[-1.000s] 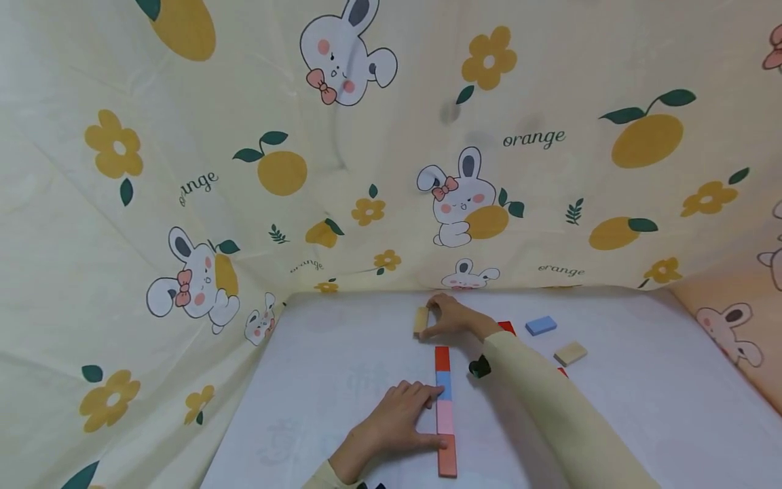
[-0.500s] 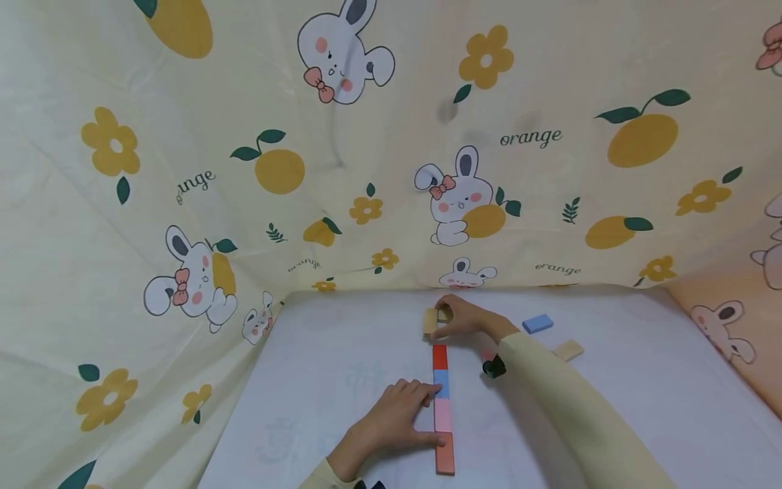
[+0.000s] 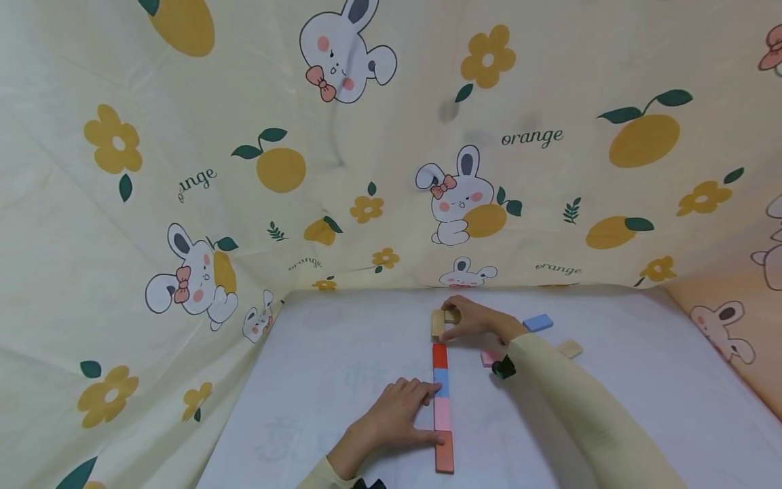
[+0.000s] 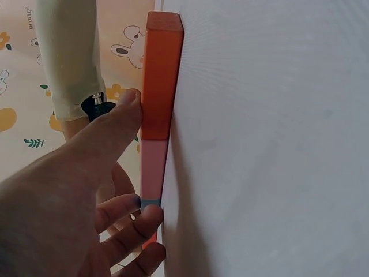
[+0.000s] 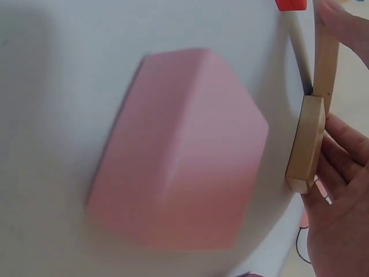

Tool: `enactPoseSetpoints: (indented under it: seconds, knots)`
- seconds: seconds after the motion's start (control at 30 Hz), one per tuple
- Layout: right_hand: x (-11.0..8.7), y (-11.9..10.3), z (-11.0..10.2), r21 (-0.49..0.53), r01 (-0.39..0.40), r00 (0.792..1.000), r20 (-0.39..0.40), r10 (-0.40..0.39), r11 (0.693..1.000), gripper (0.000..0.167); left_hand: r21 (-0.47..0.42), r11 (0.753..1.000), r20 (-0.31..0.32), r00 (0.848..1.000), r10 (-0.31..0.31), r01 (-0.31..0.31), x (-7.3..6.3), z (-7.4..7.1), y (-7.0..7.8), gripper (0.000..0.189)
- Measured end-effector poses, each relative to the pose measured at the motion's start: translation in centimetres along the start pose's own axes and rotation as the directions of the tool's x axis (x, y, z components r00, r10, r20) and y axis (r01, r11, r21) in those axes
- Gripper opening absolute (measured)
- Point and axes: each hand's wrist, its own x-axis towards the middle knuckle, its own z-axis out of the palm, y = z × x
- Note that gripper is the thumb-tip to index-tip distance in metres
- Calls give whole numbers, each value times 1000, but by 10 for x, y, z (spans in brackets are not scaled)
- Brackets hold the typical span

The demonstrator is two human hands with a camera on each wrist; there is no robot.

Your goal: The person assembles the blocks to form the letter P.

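Note:
A line of flat blocks runs away from me in the head view: salmon-orange (image 3: 444,458), pink (image 3: 442,414), blue (image 3: 441,375) and red (image 3: 440,356). My left hand (image 3: 387,420) spans its left side, thumb on the orange block and index finger on the blue one, fingers extended. Just past the red end, my right hand (image 3: 473,321) pinches a plain wooden block (image 3: 438,324) between thumb and fingers. A second wooden block (image 5: 307,144) adjoins it by the fingers in the right wrist view. Whether the held block touches the red one, I cannot tell.
Near the right wrist lies a loose pink block (image 3: 487,358), large in the right wrist view. Farther right are a blue block (image 3: 538,322) and a wooden block (image 3: 571,349), partly behind the sleeve. A printed cloth (image 3: 391,136) hangs behind the white table (image 3: 330,353).
My right hand has slid the wooden block rightward, from left of the line to behind its red end. The loose pink block has come out from behind the arm. My left hand has stayed put.

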Motion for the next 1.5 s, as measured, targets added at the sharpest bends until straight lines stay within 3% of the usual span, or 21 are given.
enactPoseSetpoints:
  seconds: [0.6,1.13,1.5]
  knots:
    - [-1,1,3,-3,-12,999,48,13,1000,87,-11,1000,7,1000,-11,11,-1,-2,1,93]
    - [-4,1,3,2,20,999,28,-20,1000,83,4,1000,12,1000,-15,15,-1,-3,3,95]
    - [-4,10,-3,9,-30,1000,5,30,1000,91,-73,995,-29,997,-69,67,9,-1,4,67]
